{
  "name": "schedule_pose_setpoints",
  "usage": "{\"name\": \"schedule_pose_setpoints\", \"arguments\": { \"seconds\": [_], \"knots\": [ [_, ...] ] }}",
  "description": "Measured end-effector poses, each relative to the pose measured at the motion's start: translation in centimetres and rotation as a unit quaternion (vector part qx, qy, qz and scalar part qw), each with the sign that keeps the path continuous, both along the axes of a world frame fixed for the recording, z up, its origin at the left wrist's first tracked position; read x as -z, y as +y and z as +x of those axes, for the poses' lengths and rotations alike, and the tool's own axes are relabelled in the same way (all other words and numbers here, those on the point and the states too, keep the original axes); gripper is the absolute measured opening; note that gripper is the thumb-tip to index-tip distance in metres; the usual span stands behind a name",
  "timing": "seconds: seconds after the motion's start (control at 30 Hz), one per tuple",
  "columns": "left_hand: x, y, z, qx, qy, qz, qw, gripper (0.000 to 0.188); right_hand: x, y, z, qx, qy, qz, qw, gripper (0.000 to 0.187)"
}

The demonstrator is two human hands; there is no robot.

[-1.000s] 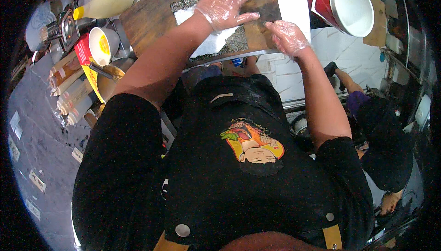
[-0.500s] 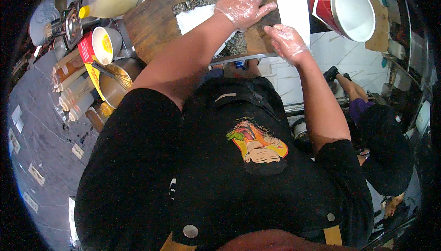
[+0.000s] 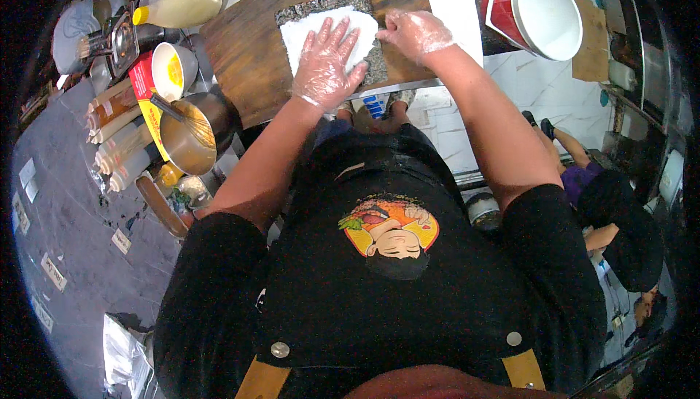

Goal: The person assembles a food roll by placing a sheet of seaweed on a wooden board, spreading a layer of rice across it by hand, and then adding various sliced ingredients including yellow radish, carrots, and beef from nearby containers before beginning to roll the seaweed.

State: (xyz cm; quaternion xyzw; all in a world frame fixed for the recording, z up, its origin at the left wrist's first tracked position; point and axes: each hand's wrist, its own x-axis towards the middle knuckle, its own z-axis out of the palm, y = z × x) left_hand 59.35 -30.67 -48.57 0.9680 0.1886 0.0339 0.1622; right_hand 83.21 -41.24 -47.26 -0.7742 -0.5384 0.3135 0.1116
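Observation:
A dark, speckled nori sheet lies on the brown wooden board, with a layer of white rice over most of it. Bare dark strips show along its far and right edges. My left hand, in a clear plastic glove, rests with fingers spread on the rice. My right hand, gloved likewise, is closed with its fingertips at the right edge of the sheet. Whatever those fingers pinch, if anything, is hidden.
Left of the board are a yellow-capped bottle, a white bowl with yellow contents, a metal bowl with a whisk, and several sauce bottles. A red-and-white bucket stands right. Another person is at lower right.
My left hand has drawn back from the board's far right onto the rice. My right hand has shifted left and slightly away from me, to the sheet's edge, still closed.

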Motion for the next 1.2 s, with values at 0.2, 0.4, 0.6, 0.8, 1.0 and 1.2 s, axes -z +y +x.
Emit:
{"name": "schedule_pose_setpoints", "arguments": {
  "seconds": [0.2, 0.4, 0.6, 0.8, 1.0, 1.2],
  "knots": [
    [0.0, -0.7, 0.8, 0.012, 0.023, 0.039, 0.999, 0.075, 2.0, 2.1, 2.0, -0.088, -0.020, 0.069, 0.994, 0.031],
    [-0.4, -0.7, 0.7, 0.023, 0.063, 0.051, 0.996, 0.070, 1.8, 2.1, 2.1, -0.078, -0.022, 0.034, 0.996, 0.030],
    [-0.9, -0.9, 1.2, 0.018, 0.068, 0.058, 0.996, 0.076, 1.8, 3.4, 2.6, -0.093, -0.050, 0.051, 0.993, 0.037],
    [-0.9, -1.2, 1.4, 0.011, 0.099, 0.056, 0.993, 0.084, 1.4, 4.1, 2.8, -0.087, -0.085, 0.053, 0.991, 0.045],
    [-0.4, -1.4, 1.8, 0.005, 0.100, 0.070, 0.992, 0.089, 1.3, 3.5, 2.4, -0.040, -0.058, 0.063, 0.996, 0.035],
    [-0.6, -2.2, 2.8, -0.045, 0.095, 0.041, 0.994, 0.094, -0.8, -2.4, -3.9, -0.014, -0.127, 0.020, 0.992, 0.060]
  ]
}}
